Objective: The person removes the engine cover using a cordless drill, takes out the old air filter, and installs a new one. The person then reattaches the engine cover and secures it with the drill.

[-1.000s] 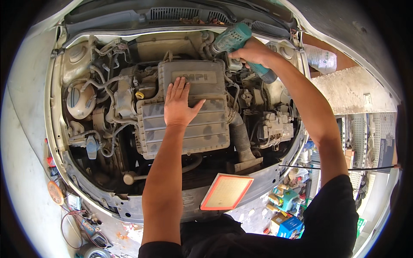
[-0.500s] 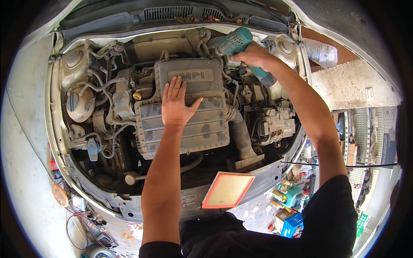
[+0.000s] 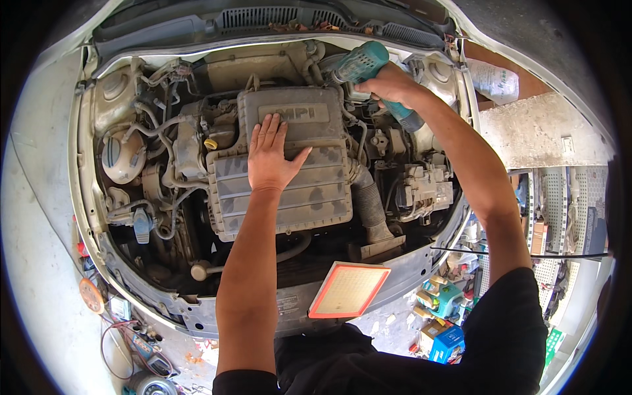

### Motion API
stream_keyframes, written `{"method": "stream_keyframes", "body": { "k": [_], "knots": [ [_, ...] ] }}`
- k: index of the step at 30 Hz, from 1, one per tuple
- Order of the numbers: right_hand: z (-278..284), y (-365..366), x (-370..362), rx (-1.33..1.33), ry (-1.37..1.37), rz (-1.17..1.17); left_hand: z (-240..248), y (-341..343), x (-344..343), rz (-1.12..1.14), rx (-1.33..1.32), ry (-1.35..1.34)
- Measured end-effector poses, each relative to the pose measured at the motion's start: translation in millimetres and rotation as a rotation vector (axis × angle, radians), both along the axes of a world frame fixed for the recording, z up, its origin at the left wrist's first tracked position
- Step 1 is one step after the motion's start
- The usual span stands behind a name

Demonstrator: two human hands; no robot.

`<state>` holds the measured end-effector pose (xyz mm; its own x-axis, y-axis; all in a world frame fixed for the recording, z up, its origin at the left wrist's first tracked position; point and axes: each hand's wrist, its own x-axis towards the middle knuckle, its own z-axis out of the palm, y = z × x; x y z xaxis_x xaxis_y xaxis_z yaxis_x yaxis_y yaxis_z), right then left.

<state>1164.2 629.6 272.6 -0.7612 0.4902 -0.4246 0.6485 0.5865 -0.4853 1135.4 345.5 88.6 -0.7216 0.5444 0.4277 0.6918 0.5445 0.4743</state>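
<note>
My left hand (image 3: pixel 271 157) lies flat with fingers spread on the dusty black engine air filter housing (image 3: pixel 289 197). Gripped in my right hand (image 3: pixel 392 87) is a teal cordless drill (image 3: pixel 363 60), its front end pointing left and down at the housing's far right corner. The drill's tip is too hidden among the hoses there to tell what it touches. A rectangular air filter (image 3: pixel 349 289) with an orange-red rim and cream pleats rests on the front edge of the engine bay, between my forearms.
A ribbed intake hose (image 3: pixel 368 204) runs down the housing's right side. To the left sits a round coolant reservoir (image 3: pixel 123 158). A thin hood prop rod (image 3: pixel 526 253) crosses at the right. Boxes, including a blue box (image 3: pixel 447 343), and bottles stand on the floor at the lower right.
</note>
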Motion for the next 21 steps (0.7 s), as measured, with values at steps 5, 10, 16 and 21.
{"method": "stream_keyframes", "body": {
  "k": [5, 10, 16, 21],
  "knots": [
    [2, -1, 1, -0.008, 0.004, 0.024, 0, 0, 0, 0.002, -0.017, 0.004],
    [-2, -3, 0, 0.003, 0.023, 0.043, 0, -1, 0, 0.006, -0.034, 0.011],
    [-4, 13, -9, -0.036, -0.037, 0.040, -2, 2, 0, -0.005, -0.011, 0.029],
    [0, 9, -29, 0.014, -0.116, 0.100, -4, 0, -2, -0.001, 0.001, 0.036]
  ]
}}
